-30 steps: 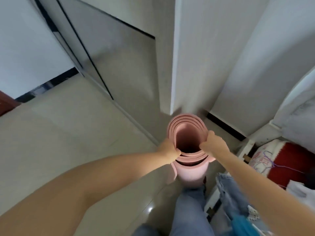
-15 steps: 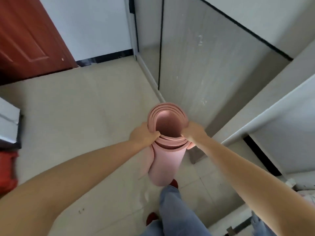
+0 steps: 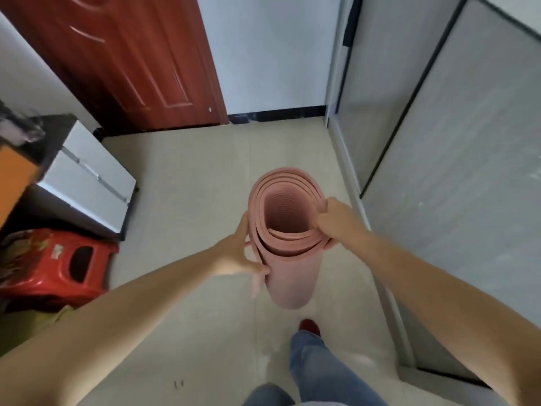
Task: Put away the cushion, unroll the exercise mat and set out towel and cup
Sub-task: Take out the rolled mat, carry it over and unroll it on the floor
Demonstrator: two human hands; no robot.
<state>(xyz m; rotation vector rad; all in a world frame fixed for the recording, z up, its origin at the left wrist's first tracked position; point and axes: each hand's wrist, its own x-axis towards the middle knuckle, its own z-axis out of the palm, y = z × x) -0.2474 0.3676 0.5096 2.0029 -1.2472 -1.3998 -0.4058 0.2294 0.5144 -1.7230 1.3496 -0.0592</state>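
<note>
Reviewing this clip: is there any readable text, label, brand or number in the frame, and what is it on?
No text can be read in this frame.
Red plastic stool: a small pale sticker on its top, too blurred to read.
Rolled pink exercise mat, gripped by the left hand and the right hand: no print shows.
Red door and grey cabinet: no lettering shows.

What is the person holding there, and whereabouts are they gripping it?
A rolled pink exercise mat, held upright. The left hand grips its outer side just below the top; the right hand grips the top rim, fingers curled over the layers.
</note>
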